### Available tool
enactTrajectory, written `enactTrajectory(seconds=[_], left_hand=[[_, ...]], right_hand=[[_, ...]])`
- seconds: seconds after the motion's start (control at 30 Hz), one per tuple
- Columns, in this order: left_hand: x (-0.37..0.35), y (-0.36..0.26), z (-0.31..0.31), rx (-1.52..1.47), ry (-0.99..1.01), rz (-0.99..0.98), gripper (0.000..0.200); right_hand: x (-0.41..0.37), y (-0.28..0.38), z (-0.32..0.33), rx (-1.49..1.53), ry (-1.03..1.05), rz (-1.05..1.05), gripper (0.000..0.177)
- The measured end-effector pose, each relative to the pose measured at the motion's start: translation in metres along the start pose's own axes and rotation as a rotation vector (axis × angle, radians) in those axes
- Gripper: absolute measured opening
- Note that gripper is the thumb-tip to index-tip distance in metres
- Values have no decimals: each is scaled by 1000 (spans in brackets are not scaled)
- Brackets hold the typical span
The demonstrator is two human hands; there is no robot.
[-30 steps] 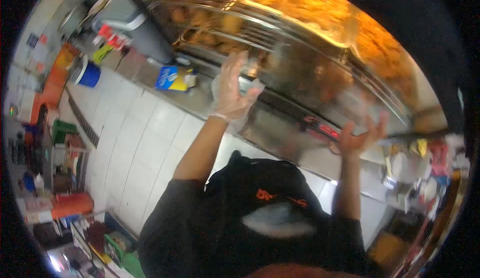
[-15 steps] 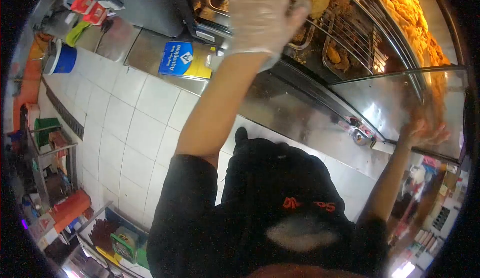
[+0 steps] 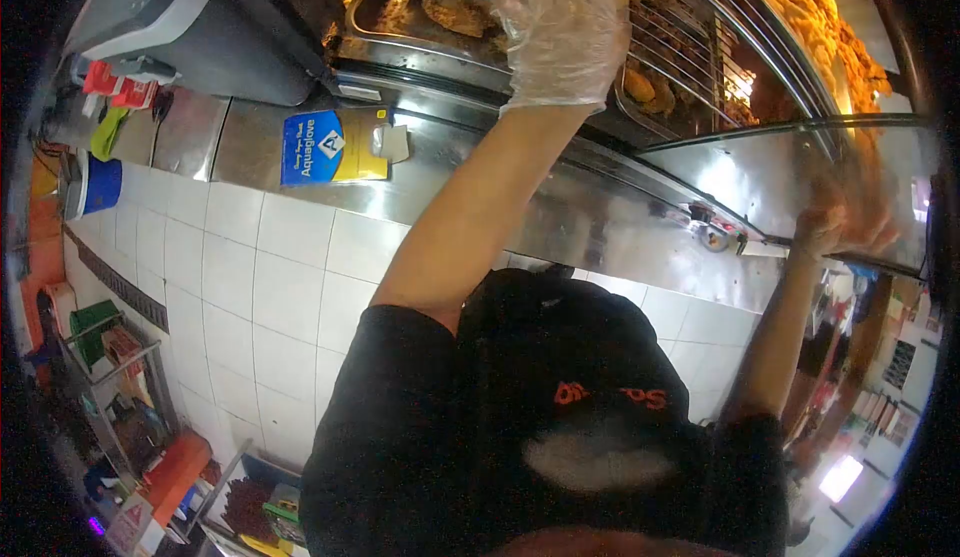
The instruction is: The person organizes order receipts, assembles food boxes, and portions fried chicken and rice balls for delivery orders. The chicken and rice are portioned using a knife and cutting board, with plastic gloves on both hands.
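Observation:
My left hand (image 3: 565, 37), in a clear plastic glove, reaches over the wire rack (image 3: 680, 52) of a lit food cabinet. Its fingers curl downward at the top edge of the view, and what lies under them is hidden. Brown fried pieces (image 3: 455, 12) lie on the rack and trays around it. At the right, my right hand (image 3: 822, 229) grips the edge of the raised glass door (image 3: 735, 172); its fingers are partly blurred by the glass.
A heap of yellow fried food (image 3: 800, 7) fills the cabinet's upper right. An Aquaglove box (image 3: 335, 147) sits on the steel ledge (image 3: 420, 172), beside a grey bin-like container (image 3: 215, 37). White floor tiles (image 3: 290, 287) and a loaded shelf rack (image 3: 120, 367) are at the left.
My left hand has gone from raised with fingers apart to curled down at the rack. My right hand stays at the glass door. The whole view has shifted slightly.

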State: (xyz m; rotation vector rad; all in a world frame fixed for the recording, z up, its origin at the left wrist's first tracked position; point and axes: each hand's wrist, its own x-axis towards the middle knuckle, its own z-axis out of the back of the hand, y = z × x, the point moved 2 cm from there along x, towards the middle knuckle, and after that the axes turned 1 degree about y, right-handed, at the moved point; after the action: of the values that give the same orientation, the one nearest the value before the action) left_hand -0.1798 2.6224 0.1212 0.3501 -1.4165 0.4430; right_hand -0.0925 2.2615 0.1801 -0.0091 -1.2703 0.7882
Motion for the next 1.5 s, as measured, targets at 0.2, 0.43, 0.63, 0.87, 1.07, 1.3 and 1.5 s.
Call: enactTrajectory(seconds=[0.2, 0.43, 0.63, 0.87, 1.07, 1.3, 1.5], left_hand=[[14, -4, 13, -396, 536, 281, 52], [26, -43, 15, -393, 308, -119, 45], [66, -55, -15, -153, 748, -172, 31], [79, -66, -9, -169, 685, -325, 41], [63, -63, 12, -225, 635, -362, 52], [26, -32, 65, -413, 733, 37, 65], [-8, -1, 104, -1574, 617, 1282, 67]], right_hand=[[6, -3, 0, 40, -97, -62, 63], [10, -8, -2, 171, -186, -137, 60], [16, -3, 3, 197, -222, -110, 58], [9, -9, 2, 149, -221, -119, 53], [3, -13, 2, 140, -241, -137, 57], [2, -15, 0, 182, -298, -140, 57], [11, -6, -1, 219, -322, -170, 58]])
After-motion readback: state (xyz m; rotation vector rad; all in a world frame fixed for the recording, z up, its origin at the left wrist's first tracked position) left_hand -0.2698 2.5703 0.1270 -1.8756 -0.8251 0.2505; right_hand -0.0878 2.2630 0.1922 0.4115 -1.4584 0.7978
